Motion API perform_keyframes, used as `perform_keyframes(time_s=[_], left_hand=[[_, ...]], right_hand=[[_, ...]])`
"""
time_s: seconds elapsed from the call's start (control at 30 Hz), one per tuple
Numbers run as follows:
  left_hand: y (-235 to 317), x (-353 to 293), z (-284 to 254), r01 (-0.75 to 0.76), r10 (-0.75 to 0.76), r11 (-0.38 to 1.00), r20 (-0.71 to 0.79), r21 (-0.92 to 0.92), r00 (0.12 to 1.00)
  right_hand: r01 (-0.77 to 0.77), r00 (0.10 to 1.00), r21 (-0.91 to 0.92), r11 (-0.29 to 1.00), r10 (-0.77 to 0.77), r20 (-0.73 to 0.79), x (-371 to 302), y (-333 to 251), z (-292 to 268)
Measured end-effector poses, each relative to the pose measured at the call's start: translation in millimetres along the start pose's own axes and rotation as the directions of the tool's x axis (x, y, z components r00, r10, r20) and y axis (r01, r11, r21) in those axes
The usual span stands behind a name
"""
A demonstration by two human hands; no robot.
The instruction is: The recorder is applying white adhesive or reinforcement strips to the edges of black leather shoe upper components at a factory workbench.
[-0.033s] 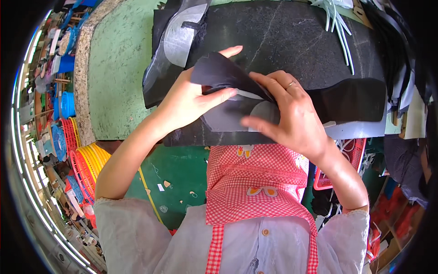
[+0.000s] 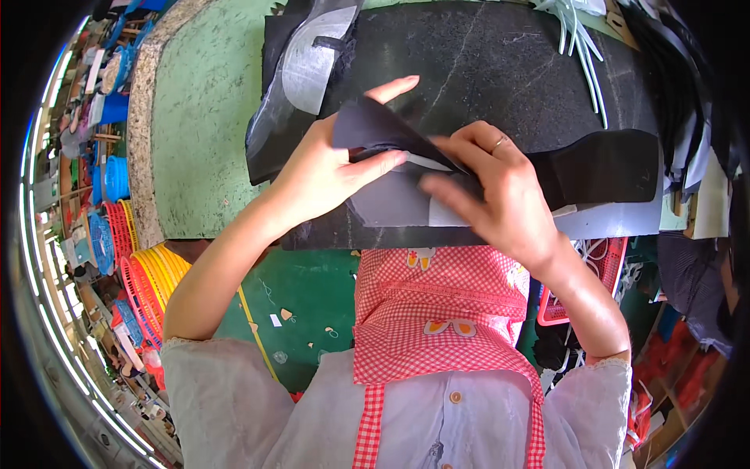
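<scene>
A black flexible piece (image 2: 373,125), like leather or coated fabric, is bent up between my hands over a black board. My left hand (image 2: 316,176) grips its left part, with the thumb pressed along a pale edge inside the fold and one finger stretched out behind. My right hand (image 2: 512,191) has its curled fingers at the piece's right end. Its thumb is apart and smeared by motion, so the exact grip is hidden. Below the fold lies a smooth grey sheet (image 2: 391,202). Another black shaped piece (image 2: 613,166) extends to the right of my right hand.
The black board (image 2: 500,59) rests on a green worktop (image 2: 203,117). A black piece with a silver-grey panel (image 2: 311,70) lies at the upper left. White strips (image 2: 587,74) and hanging black strips (image 2: 687,94) are at the right. A red basket (image 2: 617,270) stands below the edge.
My right thumb has shifted slightly right and up. The raised flap of the black piece has tipped a little lower, to the right. My left hand has barely moved.
</scene>
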State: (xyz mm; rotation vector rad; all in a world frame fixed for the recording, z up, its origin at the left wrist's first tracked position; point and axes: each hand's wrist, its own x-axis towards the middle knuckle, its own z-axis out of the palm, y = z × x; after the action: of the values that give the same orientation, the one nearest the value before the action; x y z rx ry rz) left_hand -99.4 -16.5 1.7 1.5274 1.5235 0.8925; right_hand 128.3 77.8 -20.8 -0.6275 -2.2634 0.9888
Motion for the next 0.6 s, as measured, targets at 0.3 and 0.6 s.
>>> perform_keyframes(time_s=[0.3,0.6], left_hand=[[-1,-2,-5,0.068,-0.068,0.988,-0.008,0.139,0.998],[-27,16,-33,-0.314,0.294,0.901,0.112,0.3,0.949]], right_hand=[[-0.296,0.95,0.204,0.933,0.264,0.17,11,8,-10],[0.109,0.968,-0.157,0.982,-0.069,0.241,-10,-12,-10]])
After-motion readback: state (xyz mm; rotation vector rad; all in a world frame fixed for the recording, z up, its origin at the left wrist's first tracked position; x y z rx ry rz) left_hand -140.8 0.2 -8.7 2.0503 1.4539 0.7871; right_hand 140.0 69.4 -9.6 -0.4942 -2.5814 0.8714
